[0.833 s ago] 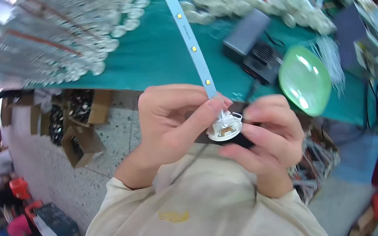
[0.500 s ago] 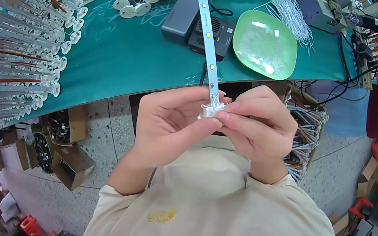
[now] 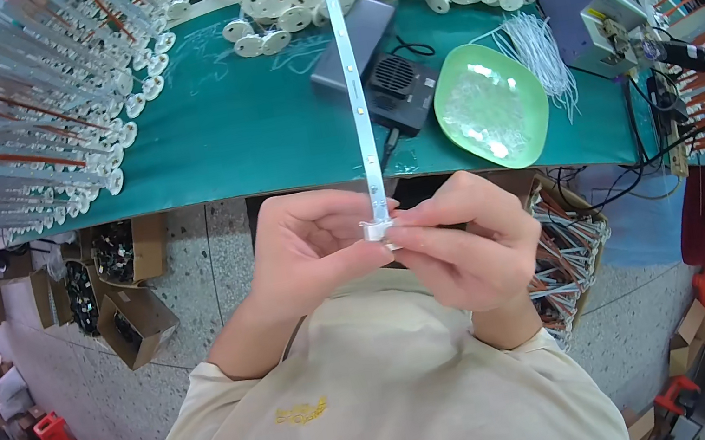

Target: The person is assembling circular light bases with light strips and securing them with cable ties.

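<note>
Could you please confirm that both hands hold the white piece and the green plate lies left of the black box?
Not quite: the head view shows the green plate lying right of the black box, not left. The left hand and right hand do hold the white piece.

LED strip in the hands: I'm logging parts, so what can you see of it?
The LED strip is a narrow, straight, pale bluish-white bar, with small yellowish LEDs spaced along the face turned to the camera. In the view it runs up across the green bench top, its far end out of the picture. Its near end meets a small white end piece, plastic by its look, held at the fingertips of the left hand and right hand.
</note>
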`<state>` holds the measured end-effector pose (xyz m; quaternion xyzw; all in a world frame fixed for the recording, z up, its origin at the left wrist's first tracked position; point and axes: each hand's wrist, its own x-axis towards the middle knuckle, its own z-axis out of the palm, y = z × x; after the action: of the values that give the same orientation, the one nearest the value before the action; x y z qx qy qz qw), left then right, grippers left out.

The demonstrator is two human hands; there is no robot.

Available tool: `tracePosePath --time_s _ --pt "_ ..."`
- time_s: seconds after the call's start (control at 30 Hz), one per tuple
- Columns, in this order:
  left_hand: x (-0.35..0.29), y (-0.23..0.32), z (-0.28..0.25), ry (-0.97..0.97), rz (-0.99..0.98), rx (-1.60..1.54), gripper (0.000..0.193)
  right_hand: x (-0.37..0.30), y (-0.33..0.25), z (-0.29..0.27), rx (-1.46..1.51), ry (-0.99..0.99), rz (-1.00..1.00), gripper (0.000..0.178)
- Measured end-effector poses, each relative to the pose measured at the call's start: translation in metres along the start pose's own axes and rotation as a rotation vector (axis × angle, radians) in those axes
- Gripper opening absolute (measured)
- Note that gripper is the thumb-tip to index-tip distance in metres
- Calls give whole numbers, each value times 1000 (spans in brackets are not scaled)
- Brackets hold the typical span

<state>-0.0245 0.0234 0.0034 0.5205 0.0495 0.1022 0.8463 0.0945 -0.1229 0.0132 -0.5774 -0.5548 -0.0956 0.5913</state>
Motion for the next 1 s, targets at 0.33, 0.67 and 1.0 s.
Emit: tracePosePath --time_s 0.33,0.67,1.0 --pt "-4 -14 -10 15 53 -169 32 13 42 -55 -176 154 390 10" --pt "-7 -21 -12 89 47 28 51 6 66 -83 -721 -328 745 12" --pt "-7 -23 -18 22 9 -29 36 29 75 -65 -981 -565 956 22"
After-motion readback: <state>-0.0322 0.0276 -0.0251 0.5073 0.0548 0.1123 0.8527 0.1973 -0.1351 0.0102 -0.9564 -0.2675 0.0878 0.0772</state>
